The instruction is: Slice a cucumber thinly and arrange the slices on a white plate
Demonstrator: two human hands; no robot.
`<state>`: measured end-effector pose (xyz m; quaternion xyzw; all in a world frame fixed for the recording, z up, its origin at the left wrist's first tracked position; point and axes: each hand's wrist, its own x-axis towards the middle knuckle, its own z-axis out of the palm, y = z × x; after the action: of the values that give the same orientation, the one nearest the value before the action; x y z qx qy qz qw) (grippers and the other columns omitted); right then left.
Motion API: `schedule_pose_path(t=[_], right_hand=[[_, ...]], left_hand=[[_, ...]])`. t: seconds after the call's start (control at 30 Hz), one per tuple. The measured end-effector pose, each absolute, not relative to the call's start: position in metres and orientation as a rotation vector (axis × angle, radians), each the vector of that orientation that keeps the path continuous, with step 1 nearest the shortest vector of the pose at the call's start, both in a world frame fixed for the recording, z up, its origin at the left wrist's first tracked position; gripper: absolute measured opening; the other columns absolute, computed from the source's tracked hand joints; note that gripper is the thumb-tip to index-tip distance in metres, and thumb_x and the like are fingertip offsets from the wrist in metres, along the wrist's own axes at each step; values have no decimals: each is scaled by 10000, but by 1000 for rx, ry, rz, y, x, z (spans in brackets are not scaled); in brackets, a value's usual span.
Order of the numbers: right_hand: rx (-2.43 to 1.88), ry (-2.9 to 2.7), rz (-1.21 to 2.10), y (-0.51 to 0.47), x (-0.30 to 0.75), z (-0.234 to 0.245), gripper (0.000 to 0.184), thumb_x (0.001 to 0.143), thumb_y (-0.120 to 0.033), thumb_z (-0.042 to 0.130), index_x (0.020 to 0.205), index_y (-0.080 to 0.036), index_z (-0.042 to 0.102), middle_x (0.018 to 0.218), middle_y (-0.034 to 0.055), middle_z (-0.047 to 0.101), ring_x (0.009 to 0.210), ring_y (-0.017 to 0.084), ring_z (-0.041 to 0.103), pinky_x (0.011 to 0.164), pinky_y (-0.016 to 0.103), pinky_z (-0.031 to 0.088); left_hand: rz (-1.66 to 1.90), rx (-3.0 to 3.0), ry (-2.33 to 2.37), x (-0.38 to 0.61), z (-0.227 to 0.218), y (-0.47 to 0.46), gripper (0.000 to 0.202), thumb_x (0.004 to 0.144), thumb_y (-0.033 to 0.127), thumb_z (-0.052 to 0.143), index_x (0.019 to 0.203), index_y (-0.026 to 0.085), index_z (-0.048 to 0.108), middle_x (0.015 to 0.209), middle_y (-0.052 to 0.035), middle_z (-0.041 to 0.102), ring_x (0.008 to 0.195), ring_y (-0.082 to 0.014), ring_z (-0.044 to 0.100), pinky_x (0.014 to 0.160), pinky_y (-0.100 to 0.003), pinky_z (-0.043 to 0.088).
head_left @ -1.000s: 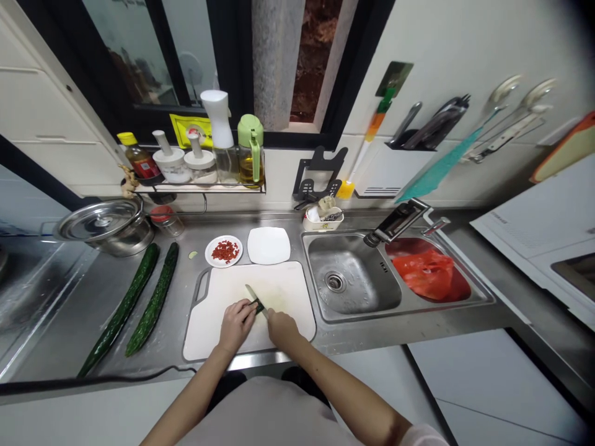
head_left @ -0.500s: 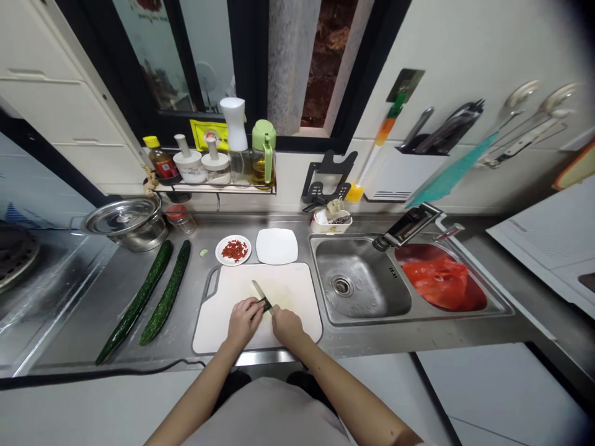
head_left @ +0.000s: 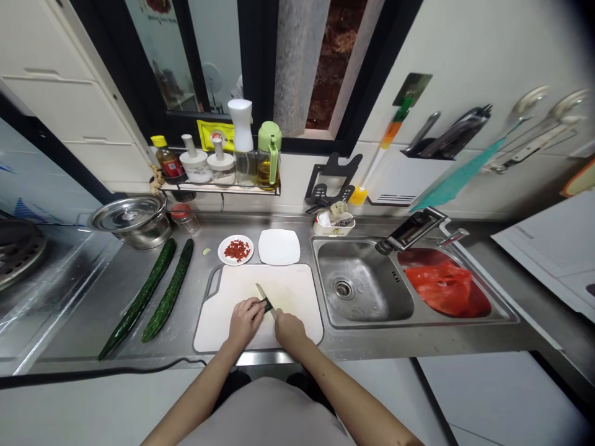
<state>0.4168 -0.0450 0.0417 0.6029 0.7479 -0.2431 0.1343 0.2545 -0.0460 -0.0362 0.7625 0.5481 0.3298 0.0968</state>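
Note:
On a white cutting board (head_left: 218, 331) with a grey rim, my left hand (head_left: 245, 319) is closed over a short dark-green piece of cucumber (head_left: 268, 305), its fingertips pressing it down. My right hand (head_left: 290, 331) grips the handle of a knife (head_left: 261, 290), whose blade points away from me and lies against the cucumber piece. The handle is hidden inside the fist. Beyond the board stand a white plate of small red chopped bits (head_left: 227, 242) and a plain white square plate (head_left: 279, 246).
Two long cucumbers (head_left: 139, 297) lie on the steel counter at left, near a lidded steel pot (head_left: 134, 226). To the right is a sink (head_left: 367, 303) with a faucet (head_left: 413, 230) and a red plastic bag (head_left: 441, 288). Seasoning bottles line a rack (head_left: 223, 188).
The view has shifted slightly, so everything sits a little farther right. My right hand and the knife have moved a little to the right of the cucumber piece; my left hand keeps its hold.

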Motion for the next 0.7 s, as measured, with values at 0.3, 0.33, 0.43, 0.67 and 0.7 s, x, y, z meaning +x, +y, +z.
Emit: schedule_pose_path(t=[0.3,0.33,0.43,0.67,0.7], right_hand=[[1734,2231,-744,-31,410,43,291,905,-152,332,1136,-130,508,988,145,672,951,237,645,742,318,454],[1737,2226,-748,-31,411,43,295,902,-152,335,1138,-130,510,987,145,673,950,235,644,743,318,453],[1741,2210,-753,-34,416,45,297,899,-167,349,1133,-133,528,989,144,676,953,231,640,748,314,451],[1759,2209,-697,-35,436,58,288,897,-190,371,1082,-177,591,985,127,690,942,230,642,745,309,436],[1781,2208,-661,-35,439,60,288,905,-195,365,1078,-182,595,974,126,693,933,229,645,743,309,432]], left_hand=[[970,2274,1622,256,-32,-47,244,926,302,463,1035,240,672,967,-59,646,901,-181,596,796,-345,471],[961,2275,1627,256,-31,-48,243,926,301,462,1035,239,671,965,-59,647,902,-182,595,800,-347,468],[911,2257,1665,258,-27,-48,241,925,301,457,1036,239,663,973,-58,649,917,-186,593,819,-354,456],[802,2122,1756,264,-19,-52,231,909,296,449,1056,243,618,1002,-53,651,939,-205,589,841,-373,433],[804,2105,1766,264,-19,-52,231,903,302,457,1066,243,609,1010,-52,649,948,-209,588,846,-376,433]])
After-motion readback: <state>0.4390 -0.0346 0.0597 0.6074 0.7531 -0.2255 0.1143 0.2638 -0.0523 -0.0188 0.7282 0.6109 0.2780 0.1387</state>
